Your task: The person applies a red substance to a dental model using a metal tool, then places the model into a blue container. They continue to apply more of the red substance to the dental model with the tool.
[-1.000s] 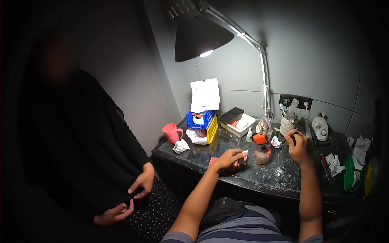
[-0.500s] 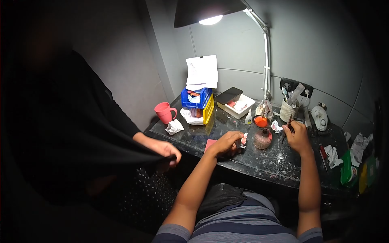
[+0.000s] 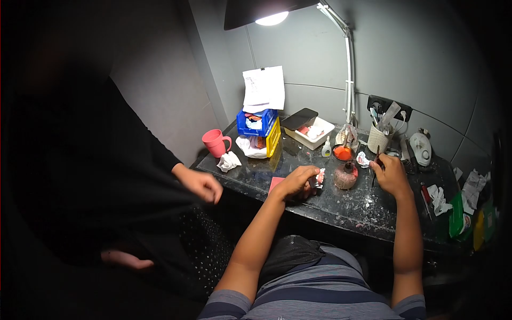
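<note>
My left hand (image 3: 300, 182) is closed around a small pink-and-white piece (image 3: 320, 178) that looks like a wax denture; the fingers hide part of it. A slim dark hand tool (image 3: 378, 154), like a wax knife, is pinched upright in my right hand (image 3: 391, 173). Between the hands stands a round glass burner (image 3: 345, 177) with pinkish contents and a dark top. Behind it lies a dish of orange-red material (image 3: 343, 153). Another small pink-and-white piece (image 3: 362, 159) rests on the bench near my right hand. A pink sheet (image 3: 276, 183) lies partly under my left hand.
On the left stand a co-worker in dark clothes (image 3: 200, 184), a pink mug (image 3: 215, 143), crumpled tissue (image 3: 229, 161) and stacked blue and yellow bins (image 3: 273, 137). A white tub (image 3: 314, 140), dropper bottle (image 3: 326, 148) and tool holder (image 3: 377, 140) line the back. A lamp (image 3: 272, 18) hangs above.
The co-worker's hand has let go of the dark cloth it was pulling out, and their other hand now shows lower down. My hands have barely moved; the view has shifted slightly.
</note>
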Demonstrator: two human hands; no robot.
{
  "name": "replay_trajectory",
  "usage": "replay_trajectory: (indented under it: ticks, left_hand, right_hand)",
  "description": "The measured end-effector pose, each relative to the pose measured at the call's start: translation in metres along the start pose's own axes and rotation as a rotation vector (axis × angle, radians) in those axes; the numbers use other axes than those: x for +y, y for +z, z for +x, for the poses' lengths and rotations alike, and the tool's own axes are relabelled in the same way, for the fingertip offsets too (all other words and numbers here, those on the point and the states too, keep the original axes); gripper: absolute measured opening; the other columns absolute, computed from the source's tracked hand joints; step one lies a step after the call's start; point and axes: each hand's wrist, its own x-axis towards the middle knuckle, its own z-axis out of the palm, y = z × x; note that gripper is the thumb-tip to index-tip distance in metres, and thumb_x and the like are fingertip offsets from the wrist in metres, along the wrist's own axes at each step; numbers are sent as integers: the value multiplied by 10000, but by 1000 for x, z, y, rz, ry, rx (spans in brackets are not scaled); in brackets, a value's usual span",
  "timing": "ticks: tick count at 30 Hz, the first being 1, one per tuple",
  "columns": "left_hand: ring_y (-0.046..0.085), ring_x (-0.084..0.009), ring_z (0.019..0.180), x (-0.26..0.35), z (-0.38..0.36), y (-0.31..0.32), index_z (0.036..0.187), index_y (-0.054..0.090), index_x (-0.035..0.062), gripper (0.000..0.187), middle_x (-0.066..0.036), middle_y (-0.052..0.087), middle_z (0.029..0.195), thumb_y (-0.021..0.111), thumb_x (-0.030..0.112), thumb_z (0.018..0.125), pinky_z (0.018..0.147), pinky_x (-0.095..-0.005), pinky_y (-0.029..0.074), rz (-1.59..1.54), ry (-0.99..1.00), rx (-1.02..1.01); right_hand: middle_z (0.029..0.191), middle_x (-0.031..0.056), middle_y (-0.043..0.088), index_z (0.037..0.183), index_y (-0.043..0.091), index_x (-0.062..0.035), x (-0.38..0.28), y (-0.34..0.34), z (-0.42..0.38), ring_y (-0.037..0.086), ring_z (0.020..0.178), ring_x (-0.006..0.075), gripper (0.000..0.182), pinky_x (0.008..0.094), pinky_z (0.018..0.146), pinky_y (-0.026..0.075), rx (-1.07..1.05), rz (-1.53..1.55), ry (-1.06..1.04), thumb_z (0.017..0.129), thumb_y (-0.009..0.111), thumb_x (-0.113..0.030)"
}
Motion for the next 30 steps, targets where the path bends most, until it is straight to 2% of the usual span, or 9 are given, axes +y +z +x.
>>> replay_trajectory:
  ticks: [10, 13, 15, 17, 19, 20, 23, 28, 30]
  left_hand:
    - [510, -108, 408, -2, 1, -2, 993, 656, 37, 387, -69, 626, 612, 530, 402, 975, 378, -237, 378, -33, -16, -10]
    - [599, -148, 926, 225, -133, 83, 1090, 571, 9, 236, -87, 585, 1025, 708, 89, 915, 785, -297, 482, 234, 713, -481]
    - [561, -143, 771, 243, -163, 95, 1061, 591, 11, 246, -83, 591, 907, 663, 204, 926, 673, -291, 451, 216, 866, -668]
    - [523, -137, 616, 215, -149, 81, 1032, 612, 14, 320, -78, 596, 790, 618, 319, 936, 561, -285, 420, 196, 716, -577]
    - [485, -132, 461, 47, -37, 25, 1003, 632, 16, 426, -73, 602, 672, 573, 434, 947, 449, -279, 390, 20, -45, -52]
    - [465, -129, 383, 5, -1, 3, 989, 642, 17, 485, -70, 605, 613, 550, 492, 952, 393, -276, 374, -51, -126, 57]
    - [507, -117, 425, -2, 1, 9, 1027, 645, 11, 451, -56, 612, 628, 587, 447, 924, 401, -247, 408, -179, -10, 48]
    - [570, -210, 457, -9, -3, -2, 1297, 594, -31, 686, -87, 668, 768, 537, 521, 893, 400, -300, 448, -209, 26, 62]
    - [552, -236, 452, -14, 0, -19, 1328, 557, -71, 749, -104, 669, 782, 494, 542, 901, 390, -310, 444, -242, 27, 58]
  right_hand:
    - [818, 254, 653, 844, 611, 31, -8, -5, -1, 640, 801, 463, 276, 501, 706, 498, -24, -1, 27, 900, 707, -221]
    - [840, 248, 662, 868, 631, 22, -5, -4, -1, 647, 834, 456, 255, 498, 731, 505, -48, -22, 20, 899, 699, -222]
    - [875, 249, 672, 914, 662, 13, -3, -3, -1, 646, 864, 456, 235, 499, 756, 506, -29, -1, -24, 898, 686, -221]
    - [923, 253, 687, 978, 693, 8, 5, 2, 1, 653, 882, 450, 251, 487, 759, 511, -7, 5, -75, 904, 671, -231]
    - [819, 255, 661, 917, 668, 38, 7, 6, 3, 653, 765, 418, 245, 463, 684, 486, -7, 85, -61, 898, 679, -206]
    - [835, 250, 674, 932, 677, 35, 12, 9, 4, 671, 784, 412, 254, 470, 696, 500, -21, 107, -46, 885, 690, -214]
    - [892, 222, 708, 956, 719, -31, 21, 17, 2, 698, 890, 403, 273, 488, 800, 545, -18, 93, 12, 887, 679, -292]
    - [864, 212, 711, 934, 712, -17, 34, 37, 6, 706, 794, 399, 300, 487, 719, 565, -107, -3, -101, 873, 657, -307]
    - [809, 192, 725, 792, 736, -38, 31, 45, 4, 716, 737, 379, 181, 478, 649, 569, -15, 51, -127, 771, 700, -214]
